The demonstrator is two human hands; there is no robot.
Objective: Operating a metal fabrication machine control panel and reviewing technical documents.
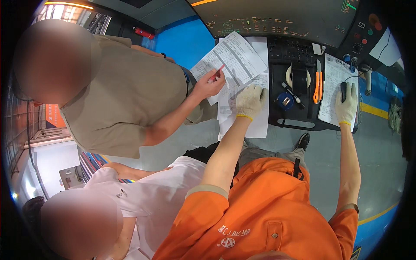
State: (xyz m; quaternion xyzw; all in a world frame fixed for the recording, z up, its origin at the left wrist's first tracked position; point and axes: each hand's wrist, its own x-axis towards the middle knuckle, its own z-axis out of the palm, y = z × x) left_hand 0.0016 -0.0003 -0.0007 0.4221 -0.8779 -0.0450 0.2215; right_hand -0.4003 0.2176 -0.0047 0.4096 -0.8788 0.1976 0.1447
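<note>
My left hand [251,102], in a white knit glove with a yellow cuff, lies on the printed sheets [230,104] at the left of the black console shelf. Its fingers rest on the paper, and nothing shows in them. My right hand [346,108], gloved the same way, is closed over a black computer mouse [343,92]. Under the mouse is another printed sheet [330,86]. Beside my left hand, a co-worker's bare hand [209,86] holds a red pen [218,73] over a tilted printed form [238,58].
On the shelf [281,116] are a tape roll [305,78], a blue tape measure [285,101], a marker [294,95] and an orange utility knife [318,86]. A keyboard [290,52] sits below the screen [277,21]. Two people stand close on my left. A handheld scanner [367,80] hangs at right.
</note>
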